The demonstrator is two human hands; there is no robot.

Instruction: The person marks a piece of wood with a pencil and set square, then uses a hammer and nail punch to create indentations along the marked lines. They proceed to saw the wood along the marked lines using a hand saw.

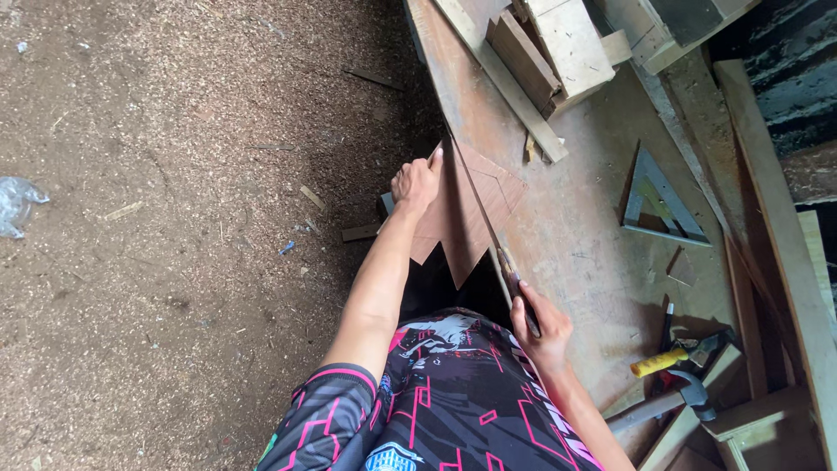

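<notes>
Soft, even daylight, no glare. Deep shadow beneath the surface [575, 227] edge and in the top-right corner. Focus sharp throughout; slight wide-angle stretch toward the edges.

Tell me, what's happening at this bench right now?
A person is sawing at a workbench. The right hand grips the handle of a handsaw, whose blade runs across a thin brown board with a zigzag-cut edge that overhangs the bench. The left hand presses down on the board's overhanging part. On the bench lie a metal triangular square, a hammer and wood offcuts. Sawdust covers the floor.
</notes>
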